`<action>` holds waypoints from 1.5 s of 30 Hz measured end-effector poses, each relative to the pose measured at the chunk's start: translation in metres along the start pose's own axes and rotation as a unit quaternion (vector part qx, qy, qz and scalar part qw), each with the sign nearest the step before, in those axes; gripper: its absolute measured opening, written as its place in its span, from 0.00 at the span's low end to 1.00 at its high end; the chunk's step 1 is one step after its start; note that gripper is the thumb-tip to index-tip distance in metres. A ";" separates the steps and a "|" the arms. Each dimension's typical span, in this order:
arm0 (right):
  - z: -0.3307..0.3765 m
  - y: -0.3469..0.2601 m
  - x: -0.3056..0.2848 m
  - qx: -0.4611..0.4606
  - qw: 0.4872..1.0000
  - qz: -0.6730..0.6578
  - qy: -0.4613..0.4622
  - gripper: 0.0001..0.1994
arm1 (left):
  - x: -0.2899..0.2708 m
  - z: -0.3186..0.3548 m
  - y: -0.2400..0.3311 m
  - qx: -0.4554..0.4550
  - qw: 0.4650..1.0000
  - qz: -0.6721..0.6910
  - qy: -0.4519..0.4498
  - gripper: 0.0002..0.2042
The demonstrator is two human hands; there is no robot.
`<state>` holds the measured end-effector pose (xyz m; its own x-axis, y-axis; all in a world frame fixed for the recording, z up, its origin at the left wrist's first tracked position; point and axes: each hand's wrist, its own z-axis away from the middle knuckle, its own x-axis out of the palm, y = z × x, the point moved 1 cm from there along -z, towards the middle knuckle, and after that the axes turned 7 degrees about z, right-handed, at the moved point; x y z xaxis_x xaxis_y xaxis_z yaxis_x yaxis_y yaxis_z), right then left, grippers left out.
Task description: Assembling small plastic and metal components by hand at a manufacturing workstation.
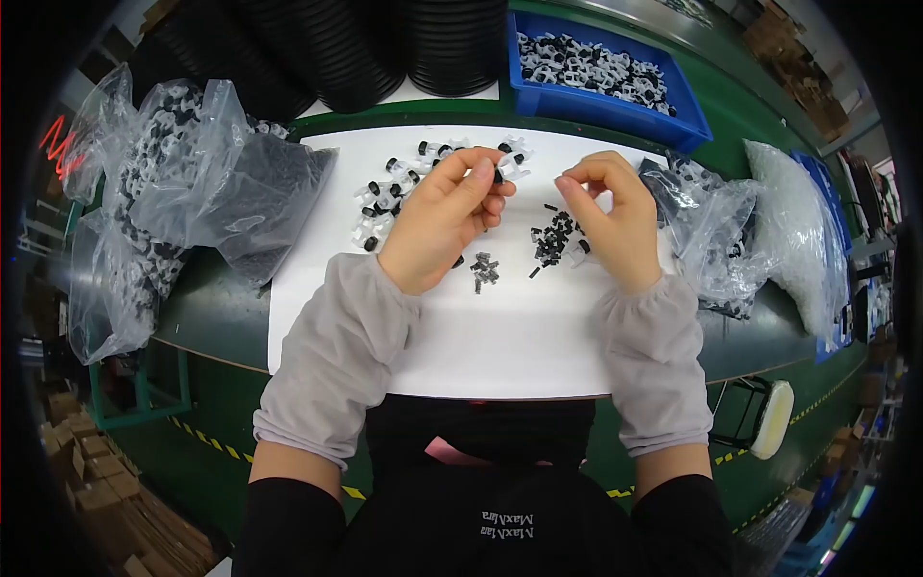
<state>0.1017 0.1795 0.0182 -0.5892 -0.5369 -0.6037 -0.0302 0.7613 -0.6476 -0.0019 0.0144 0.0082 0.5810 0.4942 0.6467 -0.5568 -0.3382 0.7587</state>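
My left hand (437,221) is closed, its thumb and fingers pinching a small white and black plastic part (513,170). To its right my right hand (617,216) is raised, thumb and index finger drawn together; whatever sits between those tips is too small to make out. Below the right hand lies a loose pile of short black pieces (551,240). A smaller heap of grey pin-like pieces (485,271) lies nearer the middle. More white and black plastic parts (383,197) are scattered beyond and left of my left hand. All of these rest on a white sheet (500,346).
Clear bags of white and black parts (154,173) crowd the left; other filled bags (716,221) and a white-filled bag (793,231) stand right. A blue bin (606,113) of parts is at the back, beside stacked black ribbed items (452,48). A stool (772,418) stands lower right.
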 end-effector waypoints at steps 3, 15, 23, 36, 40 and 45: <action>0.007 -0.020 0.008 -0.086 0.990 -0.104 0.050 0.06 | 0.002 0.002 -0.004 -0.018 0.999 0.014 -0.029 0.13; 0.016 -0.026 0.013 -0.207 0.967 0.045 0.141 0.13 | 0.004 0.005 -0.006 -0.048 0.990 0.062 -0.119 0.12; 0.019 -0.037 0.013 -0.292 0.931 0.170 0.140 0.21 | -0.002 0.004 -0.005 -0.041 0.990 0.091 -0.099 0.10; 0.016 -0.030 0.018 -0.292 0.939 0.150 0.107 0.26 | -0.002 0.003 -0.002 -0.014 0.998 0.034 -0.060 0.07; 0.018 -0.032 0.014 -0.287 0.944 0.144 0.080 0.25 | -0.005 0.004 0.002 -0.013 0.997 -0.042 -0.064 0.08; 0.019 -0.025 0.022 -0.114 0.992 0.014 0.057 0.17 | -0.004 0.000 0.001 0.013 0.995 0.019 -0.098 0.08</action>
<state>0.1049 0.1424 0.0123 -0.6799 -0.4798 -0.5546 -0.1867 0.8446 -0.5017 -0.0051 0.0124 0.0065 0.6655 0.3156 0.6764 -0.5671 -0.3754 0.7331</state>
